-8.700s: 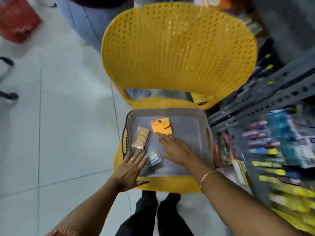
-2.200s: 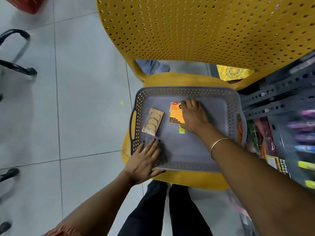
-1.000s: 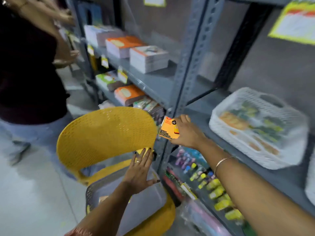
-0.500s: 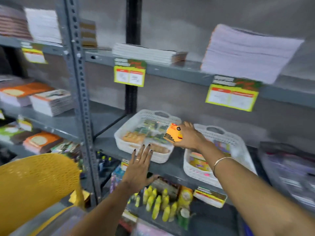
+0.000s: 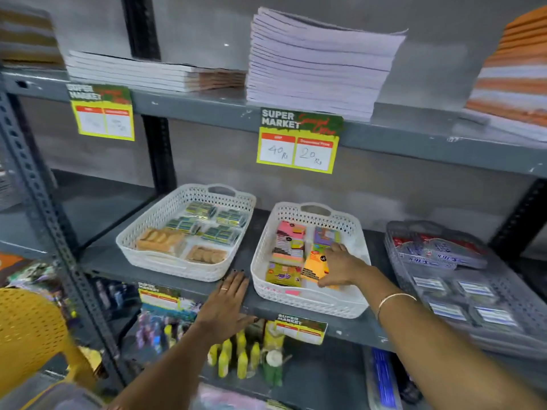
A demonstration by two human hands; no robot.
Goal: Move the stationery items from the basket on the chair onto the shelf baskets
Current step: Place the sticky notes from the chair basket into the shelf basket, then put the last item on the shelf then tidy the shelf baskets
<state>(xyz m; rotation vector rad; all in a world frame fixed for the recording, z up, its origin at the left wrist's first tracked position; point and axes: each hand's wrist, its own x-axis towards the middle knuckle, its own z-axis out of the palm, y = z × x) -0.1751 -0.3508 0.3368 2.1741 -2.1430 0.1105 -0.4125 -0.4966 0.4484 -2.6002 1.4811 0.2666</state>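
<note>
While the right hand [image 5: 340, 266] lowers the orange packet [image 5: 316, 269] into the middle white basket [image 5: 307, 303], fingers curled on its right edge, the placing step looks nearly done. Next it must let go and return to the yellow chair [image 5: 28, 324] at eight o'clock. The left hand [image 5: 226, 306] lies flat and empty on the shelf edge [image 5: 349, 329]. Pink and green packets crowd the basket at eleven o'clock of the packet; another white basket [image 5: 177, 264] sits at nine, a grey one [image 5: 503, 294] at three.
</note>
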